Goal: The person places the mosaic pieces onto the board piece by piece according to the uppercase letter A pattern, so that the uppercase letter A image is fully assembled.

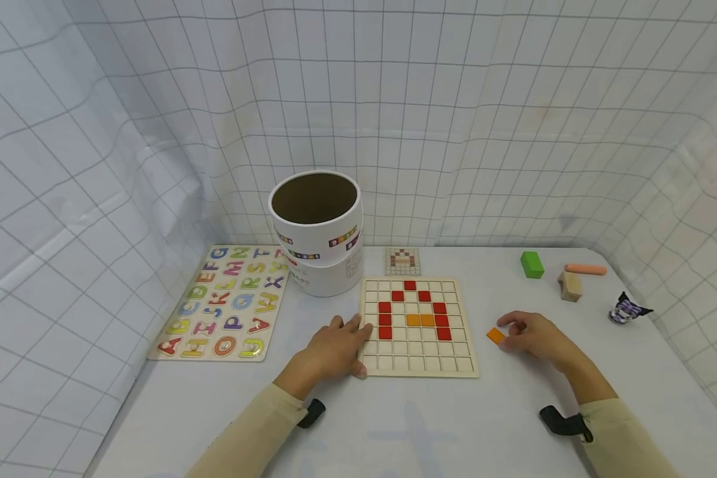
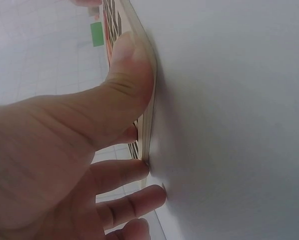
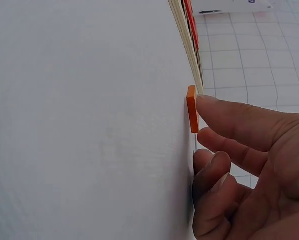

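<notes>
A square wooden grid board (image 1: 397, 364) lies flat on the table, with several red tiles (image 1: 409, 285) and two orange tiles (image 1: 421, 320) on it. My left hand (image 1: 331, 348) rests at the board's left edge. Its thumb (image 2: 124, 65) lies along the near edge, and its fingers are spread. To the right of the board, an orange tile (image 3: 192, 110) lies on the table. My right hand (image 1: 532, 337) has its thumb touching this tile and the index fingertip close beside it. The other right fingers curl loosely. Behind the board is a small pattern card (image 1: 403, 261).
A white bucket (image 1: 328, 272) stands behind the board's left side. An alphabet puzzle board (image 1: 215, 302) lies at the left. Toward the back right are a green block (image 1: 532, 264), an orange stick (image 1: 585, 269), a wooden block (image 1: 570, 286) and a dark crumpled wrapper (image 1: 627, 309).
</notes>
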Demonstrator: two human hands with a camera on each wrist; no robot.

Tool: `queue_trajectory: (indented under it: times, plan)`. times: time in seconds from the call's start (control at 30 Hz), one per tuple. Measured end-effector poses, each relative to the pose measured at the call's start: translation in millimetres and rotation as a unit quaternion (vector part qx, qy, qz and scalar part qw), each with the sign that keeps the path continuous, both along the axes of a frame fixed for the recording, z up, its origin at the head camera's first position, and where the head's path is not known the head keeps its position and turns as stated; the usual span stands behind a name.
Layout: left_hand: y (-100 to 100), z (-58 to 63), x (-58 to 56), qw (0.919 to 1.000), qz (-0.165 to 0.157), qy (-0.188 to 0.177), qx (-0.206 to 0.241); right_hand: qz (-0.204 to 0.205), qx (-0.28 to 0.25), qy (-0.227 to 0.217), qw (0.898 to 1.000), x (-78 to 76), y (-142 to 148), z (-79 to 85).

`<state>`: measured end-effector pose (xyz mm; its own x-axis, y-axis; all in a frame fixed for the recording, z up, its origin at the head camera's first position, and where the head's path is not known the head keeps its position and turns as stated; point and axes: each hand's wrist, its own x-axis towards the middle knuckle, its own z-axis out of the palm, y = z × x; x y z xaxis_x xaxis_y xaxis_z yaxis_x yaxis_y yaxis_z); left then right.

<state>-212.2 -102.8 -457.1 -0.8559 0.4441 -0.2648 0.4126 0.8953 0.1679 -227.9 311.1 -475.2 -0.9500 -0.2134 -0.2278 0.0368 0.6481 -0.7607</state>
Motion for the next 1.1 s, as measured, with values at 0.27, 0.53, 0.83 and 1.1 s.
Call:
queue_trajectory:
  times: [0.27, 0.53, 0.83, 1.1]
  plan:
    - [-0.1, 2.3, 1.9, 1.0, 0.003, -0.001, 0.003, -0.01, 0.037, 0.002, 0.999, -0.7, -8.3, -3.5]
    - [0.2, 5.5, 3.1, 1.0, 0.002, -0.006, 0.003, 0.013, 0.061, 0.025, 0.998, -1.6, -13.6, -6.6]
    - [-0.4, 3.8, 2.3, 1.0, 0.0, -0.008, 0.003, 0.019, 0.105, 0.063, 0.992, -2.4, -19.1, -4.1]
    - [0.2, 3.0, 1.9, 1.0, 0.001, -0.005, 0.002, -0.006, 0.127, 0.066, 0.99, -4.0, -18.7, -1.5]
